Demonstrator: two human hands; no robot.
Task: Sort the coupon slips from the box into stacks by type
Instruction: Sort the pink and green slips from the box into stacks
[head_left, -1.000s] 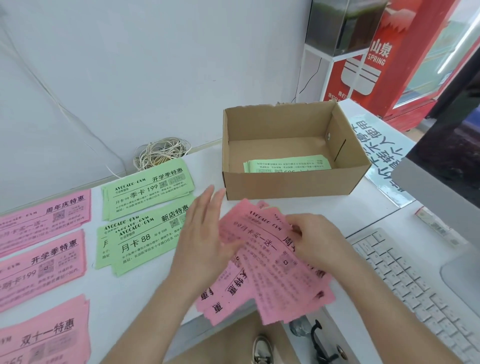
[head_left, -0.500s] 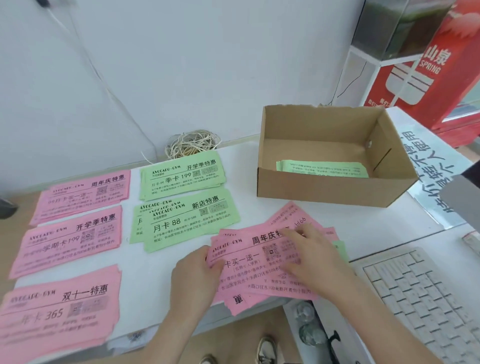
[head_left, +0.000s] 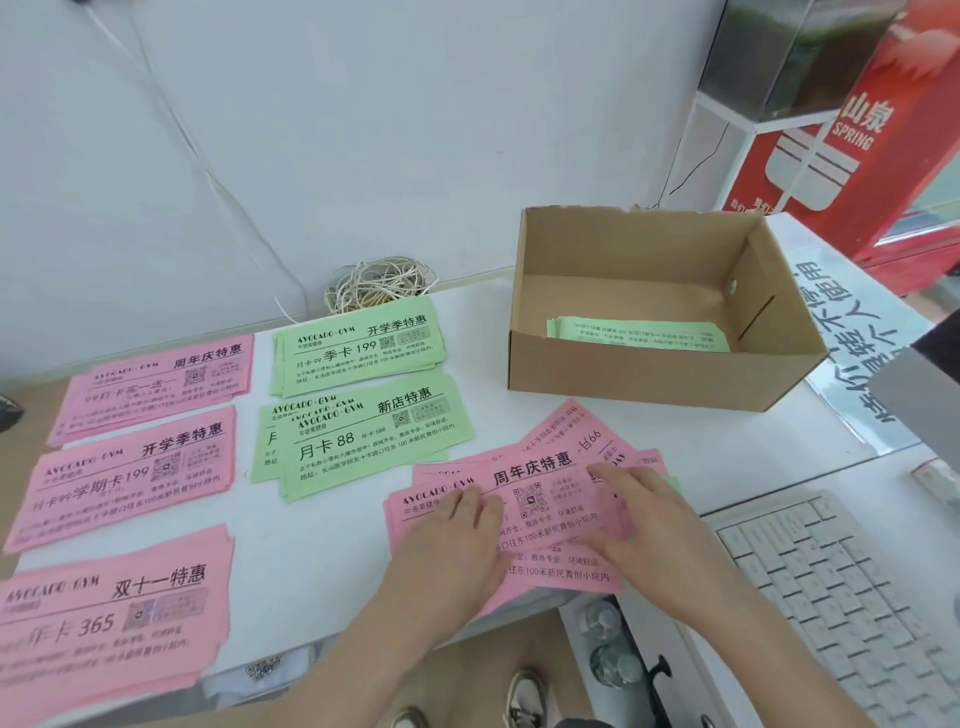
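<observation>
Pink stacks (head_left: 130, 467) occupy the left; green stacks (head_left: 363, 436) lie beside them, cord coil (head_left: 379, 283) behind. On fanned pink slips (head_left: 545, 467) at the near edge, left hand (head_left: 457, 545) and right hand (head_left: 649, 519) press flat, fingers straight. The box (head_left: 665, 384) beyond holds green slips (head_left: 639, 335); keyboard (head_left: 857, 597) at right.

Five sorted stacks of coupon slips lie on one white table (head_left: 322, 561): three pink, namely the far pink stack (head_left: 156, 387), the middle pink stack (head_left: 130, 473) and the near pink stack (head_left: 109, 613), and two green, the far green stack (head_left: 358, 353) and the near green stack (head_left: 363, 436). One loose pink fan (head_left: 540, 483) lies under two hands, the left hand (head_left: 452, 551) and the right hand (head_left: 644, 525). One cardboard box (head_left: 649, 384) holds one green pile (head_left: 634, 338). One keyboard (head_left: 841, 587), one cord coil (head_left: 379, 283) and one red cabinet (head_left: 883, 171) stand at the edges.
</observation>
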